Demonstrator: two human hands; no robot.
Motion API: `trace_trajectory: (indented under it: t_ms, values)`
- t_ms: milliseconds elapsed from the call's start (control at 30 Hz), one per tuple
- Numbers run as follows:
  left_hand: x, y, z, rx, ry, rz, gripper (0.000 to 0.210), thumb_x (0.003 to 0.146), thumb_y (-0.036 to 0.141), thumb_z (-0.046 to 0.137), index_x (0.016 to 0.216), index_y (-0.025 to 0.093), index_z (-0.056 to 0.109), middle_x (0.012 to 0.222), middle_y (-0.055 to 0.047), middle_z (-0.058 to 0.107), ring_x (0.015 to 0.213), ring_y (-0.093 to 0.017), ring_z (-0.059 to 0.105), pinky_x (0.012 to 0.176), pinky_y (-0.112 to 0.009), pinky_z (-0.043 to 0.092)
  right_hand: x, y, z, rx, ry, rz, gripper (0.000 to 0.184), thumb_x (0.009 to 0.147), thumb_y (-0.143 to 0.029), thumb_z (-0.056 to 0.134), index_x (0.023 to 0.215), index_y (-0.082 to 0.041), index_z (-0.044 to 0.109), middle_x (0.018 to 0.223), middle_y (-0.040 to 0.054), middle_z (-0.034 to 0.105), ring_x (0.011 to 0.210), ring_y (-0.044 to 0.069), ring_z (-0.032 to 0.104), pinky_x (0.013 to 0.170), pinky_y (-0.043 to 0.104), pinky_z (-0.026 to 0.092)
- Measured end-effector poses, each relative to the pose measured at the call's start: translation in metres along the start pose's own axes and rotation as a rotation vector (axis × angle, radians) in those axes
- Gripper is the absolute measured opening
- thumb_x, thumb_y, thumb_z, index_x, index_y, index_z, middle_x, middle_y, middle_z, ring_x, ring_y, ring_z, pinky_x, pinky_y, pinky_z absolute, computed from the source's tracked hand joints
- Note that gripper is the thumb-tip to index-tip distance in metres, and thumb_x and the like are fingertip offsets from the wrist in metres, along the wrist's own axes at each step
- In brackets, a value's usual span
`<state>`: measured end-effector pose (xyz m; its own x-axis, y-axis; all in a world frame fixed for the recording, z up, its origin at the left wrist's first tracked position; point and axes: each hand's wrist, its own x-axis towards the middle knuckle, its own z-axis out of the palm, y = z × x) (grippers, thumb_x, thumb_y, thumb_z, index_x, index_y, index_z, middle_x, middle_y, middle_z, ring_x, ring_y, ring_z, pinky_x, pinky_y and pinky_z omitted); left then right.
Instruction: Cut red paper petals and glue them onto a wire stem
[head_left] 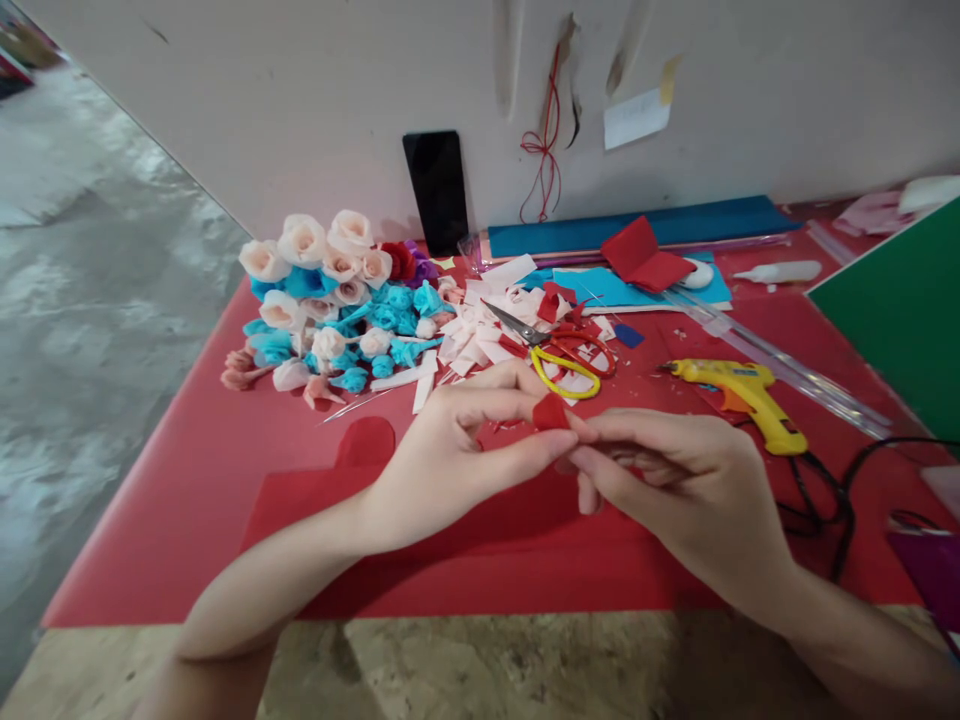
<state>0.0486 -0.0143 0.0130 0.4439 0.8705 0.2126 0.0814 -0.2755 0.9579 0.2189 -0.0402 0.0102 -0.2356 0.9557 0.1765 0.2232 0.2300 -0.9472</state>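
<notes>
A small curled piece of red crepe paper (pixel 550 412) is raised above the middle of the table. My left hand (pixel 472 445) pinches it between thumb and fingers. The fingertips of my right hand (pixel 667 480) are closed at its lower end and meet those of the left; the exact grip there is hidden. Below lies a red paper sheet (pixel 300 505), with a rounded red paper piece (pixel 367 440) at its upper left. Just beyond my hands, scissors (pixel 564 370) with yellow and red handles rest on pale paper scraps (pixel 484 325).
Several peach and blue paper flowers (pixel 322 300) are heaped at the left. A phone (pixel 436 190) leans on the wall. At right are a yellow glue gun (pixel 739 395) with its cord, clear glue sticks (pixel 795 370), folded red paper (pixel 645 255) and a green board (pixel 900 310).
</notes>
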Motion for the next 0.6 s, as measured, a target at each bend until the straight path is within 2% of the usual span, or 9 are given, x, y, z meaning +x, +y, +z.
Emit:
trace_trajectory:
  t_ms: [167,300,433,600]
  values:
    - [0.0005,-0.0011,-0.0016,0.037,-0.005,0.031,0.010,0.078,0.017,0.061,0.077,0.021,0.070,0.084,-0.003,0.059,0.083,-0.014,0.055,0.078,-0.028,0.048,0.0002,-0.0003,0.0019,0.064,0.015,0.011,0.013,0.074,-0.007,0.060,0.082,-0.015,0.066,0.052,-0.0051,0.061,0.042,0.004,0.056,0.044,0.010,0.048]
    - [0.0007,-0.0028,-0.0027,0.050,-0.011,0.085,0.016,0.079,0.014,0.060,0.065,0.021,0.067,0.100,-0.003,0.057,0.101,-0.015,0.051,0.095,-0.031,0.041,0.0007,0.0022,0.0025,0.130,0.008,0.016,0.018,0.073,-0.006,0.060,0.085,-0.017,0.069,0.051,-0.0060,0.059,0.041,0.005,0.055,0.042,0.012,0.049]
    - [0.0007,-0.0039,-0.0021,0.042,-0.024,0.075,0.021,0.079,0.014,0.060,0.058,0.019,0.061,0.104,-0.004,0.059,0.101,-0.017,0.052,0.094,-0.036,0.042,0.0013,0.0042,0.0022,0.137,-0.002,-0.004,0.019,0.074,-0.007,0.059,0.083,-0.018,0.071,0.050,-0.0043,0.059,0.041,0.007,0.056,0.041,0.016,0.048]
    - [0.0012,-0.0061,0.0001,0.005,-0.011,0.071,0.015,0.078,0.014,0.062,0.066,0.022,0.068,0.102,-0.003,0.061,0.100,-0.015,0.054,0.093,-0.033,0.043,0.0013,0.0033,0.0020,0.081,0.034,-0.032,0.015,0.074,-0.007,0.059,0.075,-0.016,0.071,0.048,-0.0027,0.058,0.042,0.008,0.054,0.041,0.017,0.046]
